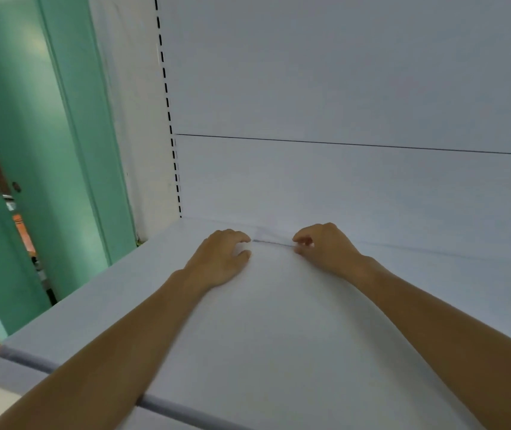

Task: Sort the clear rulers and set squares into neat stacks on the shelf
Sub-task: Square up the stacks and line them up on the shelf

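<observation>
The white shelf (pixel 263 336) runs from its rounded front edge at the bottom of the view up to the back, and both bare forearms reach across it toward the back edge. There the left hand (pixel 223 259) lies palm down with curled fingers. Its forefinger tip meets one end of a thin clear strip while the thumb sits a little apart, so whether it truly grips cannot be told. The right hand (pixel 322 246) is opposite, with thumb and fingertips pinched on the strip's other end. The strip shows only as a faint dark line, and is most likely a clear ruler (pixel 272 242) or a small stack of them. It lies along the back edge toward the left corner, against the white back panel (pixel 341 181). No set squares can be made out. The step looks like squaring the ruler up at the back of the shelf. The next move calls for nudging both ends evenly until it sits flush, then releasing without dragging it askew. Left of the panel rises the slotted upright (pixel 167 88), and beyond it a green door frame (pixel 61 150).
</observation>
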Motion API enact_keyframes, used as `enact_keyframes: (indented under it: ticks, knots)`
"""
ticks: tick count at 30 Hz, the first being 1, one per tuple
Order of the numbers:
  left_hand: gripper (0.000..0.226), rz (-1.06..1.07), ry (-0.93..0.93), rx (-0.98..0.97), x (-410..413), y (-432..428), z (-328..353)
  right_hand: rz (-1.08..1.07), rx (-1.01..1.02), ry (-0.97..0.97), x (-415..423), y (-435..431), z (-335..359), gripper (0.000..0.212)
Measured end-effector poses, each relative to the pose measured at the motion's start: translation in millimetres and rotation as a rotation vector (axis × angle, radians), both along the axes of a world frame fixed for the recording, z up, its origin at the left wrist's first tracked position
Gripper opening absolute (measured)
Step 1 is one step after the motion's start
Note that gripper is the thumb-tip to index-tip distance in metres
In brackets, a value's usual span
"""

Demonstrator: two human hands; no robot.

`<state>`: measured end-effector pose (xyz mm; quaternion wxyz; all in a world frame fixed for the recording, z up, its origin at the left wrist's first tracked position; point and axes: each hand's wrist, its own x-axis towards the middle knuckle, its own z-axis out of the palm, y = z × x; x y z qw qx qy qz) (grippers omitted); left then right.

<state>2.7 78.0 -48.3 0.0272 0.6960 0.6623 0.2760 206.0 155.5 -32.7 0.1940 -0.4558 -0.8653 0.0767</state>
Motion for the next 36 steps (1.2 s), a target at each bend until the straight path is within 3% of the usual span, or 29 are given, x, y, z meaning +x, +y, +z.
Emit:
enact_keyframes:
  ticks: [7, 10, 13, 17, 21, 23, 25, 31, 36]
  knots:
    - [0.034, -0.016, 0.053, 0.01, 0, 2, -3, -0.003, 0.262, -0.323, -3, -16, 2, 0.026]
    - [0.035, -0.035, 0.101, -0.002, 3, 0, -3, -0.045, 0.257, -0.237, 6, -29, 4, 0.017]
    - [0.044, -0.049, 0.125, 0.023, 11, -5, 2, -0.045, 0.129, -0.074, 22, -40, 6, 0.011]
    - [0.064, -0.142, 0.223, -0.05, 35, -12, 16, 0.013, -0.125, 0.182, 52, -56, 13, 0.023]
    - [0.054, -0.24, 0.208, 0.009, 74, -20, 24, -0.019, -0.104, 0.317, 89, -74, 17, 0.036]
    - [0.048, -0.264, 0.175, 0.082, 98, -24, 28, -0.011, -0.01, 0.295, 113, -84, 18, 0.028]
    - [0.043, -0.289, 0.135, 0.123, 122, -28, 30, 0.003, 0.07, 0.221, 140, -92, 19, 0.033]
    - [0.039, -0.347, 0.014, 0.159, 200, -40, 37, -0.078, 0.121, 0.189, 221, -109, 35, 0.034]
    - [0.039, -0.361, 0.024, 0.229, 273, -50, 38, -0.125, 0.212, 0.149, 285, -124, 44, 0.035]
